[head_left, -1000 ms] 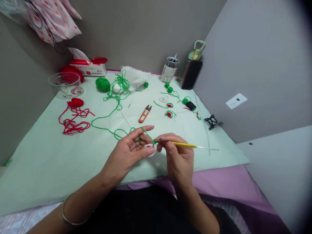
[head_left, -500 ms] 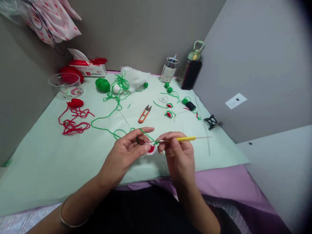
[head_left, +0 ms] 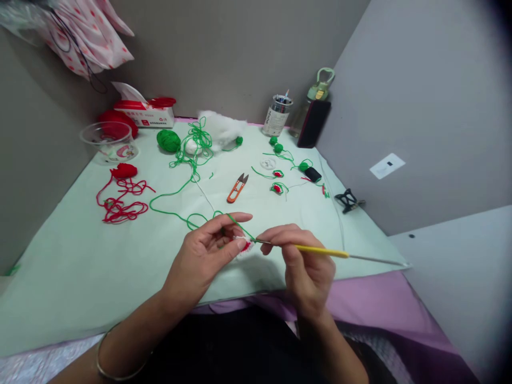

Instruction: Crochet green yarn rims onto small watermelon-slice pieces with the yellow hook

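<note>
One small red-and-white crochet piece (head_left: pixel 247 247) is pinched between the thumb and fingers of my left hand (head_left: pixel 203 252), held above the tabletop (head_left: pixel 112 266). My right hand (head_left: pixel 310 265) is closed around the yellow handle of a hook (head_left: pixel 328 251). Green yarn (head_left: pixel 241 228) runs over the left hand's raised forefinger and slants toward 4 o'clock, down to the hook's tip beside the piece. Watching from afar, I judge the step to be working a green stitch onto the white rim; whether the tip has caught a loop is too small for me to tell. The next move, I'd say, calls for a steady pinch, even tension over the forefinger and a slight turn of the hook.

Taking the piece as the dial's centre, the left hand lies at 9 o'clock, touching it, and the right at 3, just beside it. The snips (head_left: pixel 236 192) rest at 12, the green ball (head_left: pixel 168 141) between 10 and 11.
</note>
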Demonstrator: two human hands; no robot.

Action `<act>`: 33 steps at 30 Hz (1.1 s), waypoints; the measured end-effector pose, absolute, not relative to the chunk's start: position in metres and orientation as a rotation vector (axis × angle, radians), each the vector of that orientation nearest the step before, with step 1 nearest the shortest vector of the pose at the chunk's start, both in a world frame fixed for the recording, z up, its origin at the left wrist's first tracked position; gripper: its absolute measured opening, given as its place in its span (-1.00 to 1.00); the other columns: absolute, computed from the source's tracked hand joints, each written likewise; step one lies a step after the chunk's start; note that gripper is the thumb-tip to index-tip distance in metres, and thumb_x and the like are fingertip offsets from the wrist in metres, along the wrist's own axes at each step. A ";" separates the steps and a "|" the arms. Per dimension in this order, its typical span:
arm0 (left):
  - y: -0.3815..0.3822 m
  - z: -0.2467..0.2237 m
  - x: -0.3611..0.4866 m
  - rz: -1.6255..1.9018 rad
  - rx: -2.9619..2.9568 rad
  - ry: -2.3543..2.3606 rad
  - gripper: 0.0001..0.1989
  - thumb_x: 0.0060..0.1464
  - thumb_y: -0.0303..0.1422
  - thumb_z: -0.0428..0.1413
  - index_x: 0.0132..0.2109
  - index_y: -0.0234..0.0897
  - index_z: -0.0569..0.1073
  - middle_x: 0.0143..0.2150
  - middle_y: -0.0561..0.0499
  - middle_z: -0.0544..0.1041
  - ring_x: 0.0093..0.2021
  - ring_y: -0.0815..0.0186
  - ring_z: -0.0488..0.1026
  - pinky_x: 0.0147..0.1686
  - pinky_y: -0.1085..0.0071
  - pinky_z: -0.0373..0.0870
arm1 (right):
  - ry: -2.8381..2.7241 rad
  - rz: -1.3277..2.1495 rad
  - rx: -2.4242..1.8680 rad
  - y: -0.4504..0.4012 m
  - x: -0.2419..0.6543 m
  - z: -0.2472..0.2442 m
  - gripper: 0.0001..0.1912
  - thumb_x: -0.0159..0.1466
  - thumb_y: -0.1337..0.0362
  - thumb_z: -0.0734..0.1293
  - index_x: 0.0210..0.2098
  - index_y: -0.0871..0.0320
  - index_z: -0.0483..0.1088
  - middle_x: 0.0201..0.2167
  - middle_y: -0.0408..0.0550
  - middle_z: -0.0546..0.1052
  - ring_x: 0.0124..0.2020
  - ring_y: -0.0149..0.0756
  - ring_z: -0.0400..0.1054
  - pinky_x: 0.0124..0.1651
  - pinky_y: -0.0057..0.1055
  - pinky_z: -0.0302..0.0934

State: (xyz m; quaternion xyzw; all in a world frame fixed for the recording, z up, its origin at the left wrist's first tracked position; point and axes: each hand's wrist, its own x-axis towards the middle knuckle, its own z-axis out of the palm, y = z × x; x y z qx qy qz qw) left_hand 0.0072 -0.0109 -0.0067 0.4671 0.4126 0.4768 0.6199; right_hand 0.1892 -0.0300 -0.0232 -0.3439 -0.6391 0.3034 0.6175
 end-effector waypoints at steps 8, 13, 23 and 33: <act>-0.017 -0.004 0.012 1.239 1.334 1.092 -0.77 0.13 -0.40 0.35 -0.06 -0.07 0.71 -0.22 0.04 0.58 -0.25 0.31 0.51 -0.10 0.37 0.44 | -1.758 0.398 -0.804 -0.034 0.193 -0.020 -0.75 0.45 0.45 0.24 -0.02 0.09 0.49 -0.18 0.02 0.64 -0.14 -0.21 0.55 -0.14 -0.25 0.47; -0.019 -0.006 0.016 1.259 1.255 1.067 -0.78 0.11 -0.39 0.36 -0.07 -0.10 0.71 -0.25 0.03 0.57 -0.25 0.29 0.50 -0.10 0.36 0.47 | -1.800 0.112 -0.841 -0.035 0.185 -0.029 -0.69 0.41 0.45 0.31 0.06 0.01 0.50 -0.08 0.05 0.65 -0.15 -0.22 0.58 -0.24 -0.31 0.50; -0.017 -0.008 0.015 1.149 1.005 0.845 -0.68 0.25 -0.14 0.27 0.11 -0.07 0.64 -0.22 0.04 0.57 -0.20 0.31 0.49 -0.08 0.42 0.43 | -1.369 0.590 -0.728 -0.028 0.180 -0.036 -0.81 0.47 0.33 0.32 -0.09 0.00 0.60 -0.21 -0.04 0.65 -0.28 -0.26 0.53 -0.28 -0.29 0.47; -0.006 0.007 0.002 0.991 1.285 0.808 -0.73 0.18 -0.34 0.33 0.03 -0.06 0.69 -0.32 0.08 0.63 -0.27 0.31 0.54 -0.16 0.40 0.46 | -1.451 0.871 -0.557 -0.021 0.200 -0.029 -0.85 0.46 0.23 0.34 -0.12 0.00 0.60 -0.23 -0.06 0.66 -0.33 -0.30 0.53 -0.32 -0.35 0.47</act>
